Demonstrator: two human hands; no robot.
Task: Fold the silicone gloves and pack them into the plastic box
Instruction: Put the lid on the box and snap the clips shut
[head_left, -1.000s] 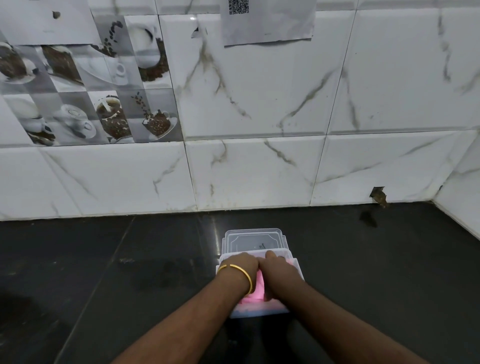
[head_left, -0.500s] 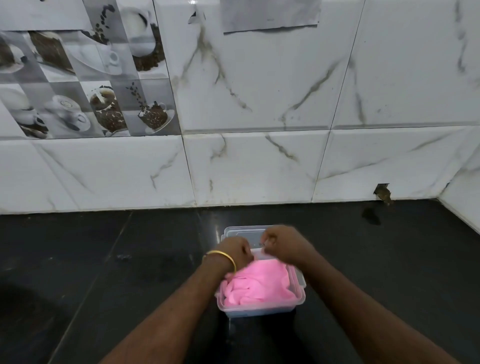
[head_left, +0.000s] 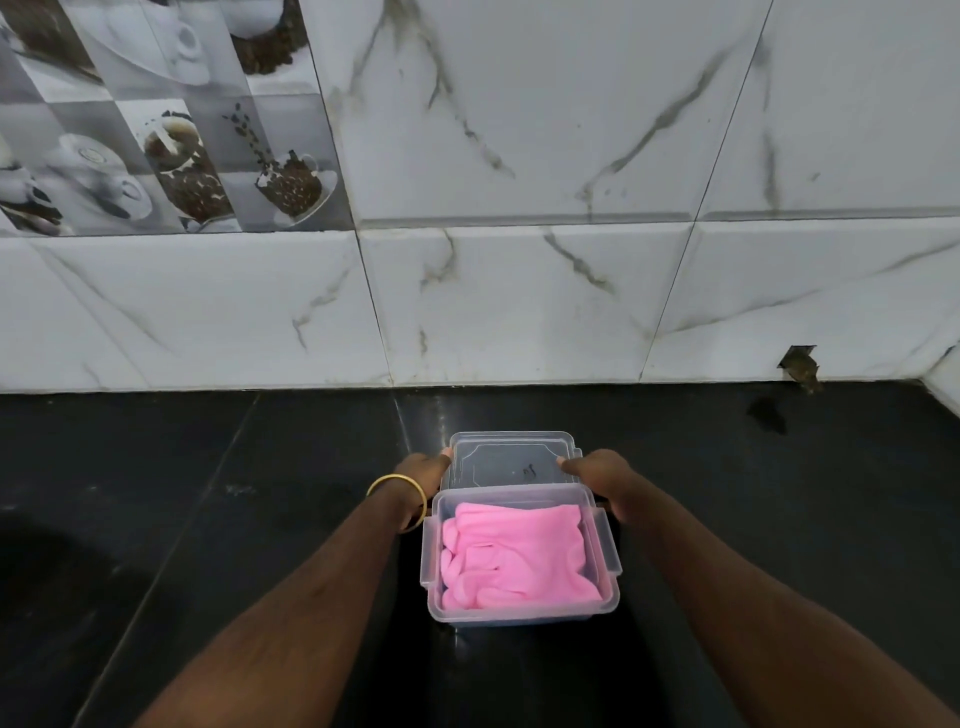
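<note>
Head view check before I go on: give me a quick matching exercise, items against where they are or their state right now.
Items:
1. gloves
2. lid
3. bangle
4. box

States:
A. on the left wrist
B. open on the black counter
C. gripped at both side edges, behind the box
D. folded, pink, inside the box

Pairs: 1-D, 2-C, 3-A, 4-B
</note>
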